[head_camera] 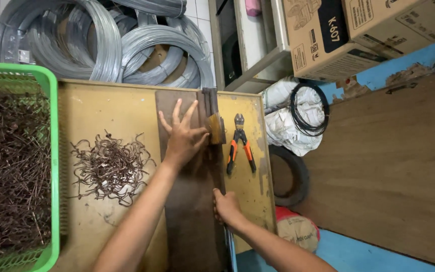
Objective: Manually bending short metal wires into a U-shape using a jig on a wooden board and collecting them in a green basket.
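Note:
A dark metal plate [190,201] lies lengthwise on a yellow worktable [112,108]. My left hand [182,136] rests on the plate with fingers spread, its thumb against a rusty bending block [213,123] at the plate's right edge. My right hand [226,207] grips a long lever bar [225,231] that runs along the plate's right side toward me. A heap of bent brown wire hooks [109,168] lies on the table left of the plate.
A green plastic basket [53,151] full of brown wire pieces stands at the left. Orange-handled cutters [239,143] lie right of the plate. Coils of grey wire [127,45] lean behind the table. Cardboard boxes [323,35], white sacks [290,123], a tyre [298,176] are to the right.

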